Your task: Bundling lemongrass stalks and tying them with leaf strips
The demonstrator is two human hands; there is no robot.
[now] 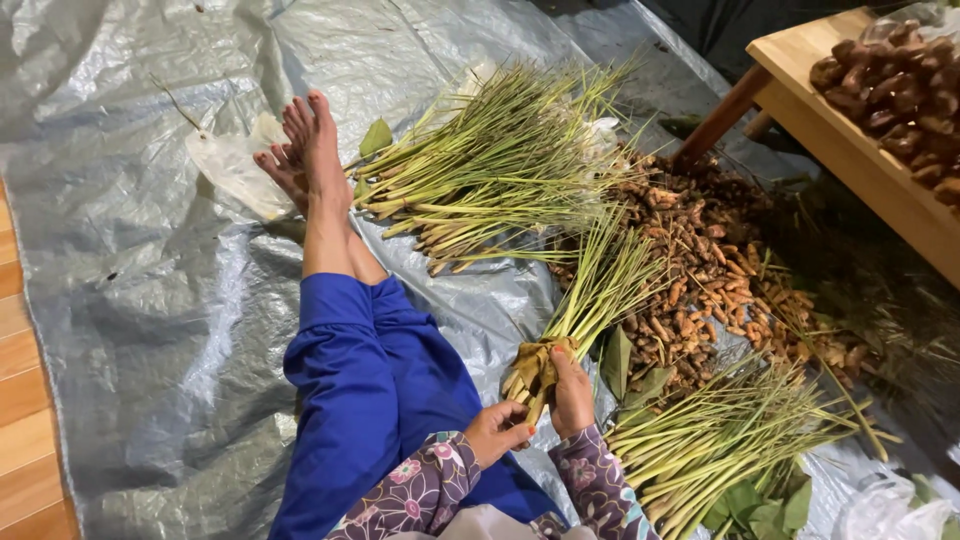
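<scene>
My right hand [571,390] grips the root end of a bundle of green lemongrass stalks [600,285] that fans up and to the right. A yellowish leaf strip [532,362] is wrapped round the bundle's base. My left hand [497,430] pinches the lower end of that strip, just under the stalk butts. Both arms wear purple flowered sleeves. My legs in blue trousers [355,390] stretch out to the left, bare feet [305,150] crossed on the tarp.
A grey tarp [150,300] covers the floor. A large lemongrass heap [490,160] lies ahead, another [720,430] at the right. Brown turmeric roots [700,270] are piled between. A wooden table [850,150] with brown roots stands at top right. A plastic bag [232,165] lies by my feet.
</scene>
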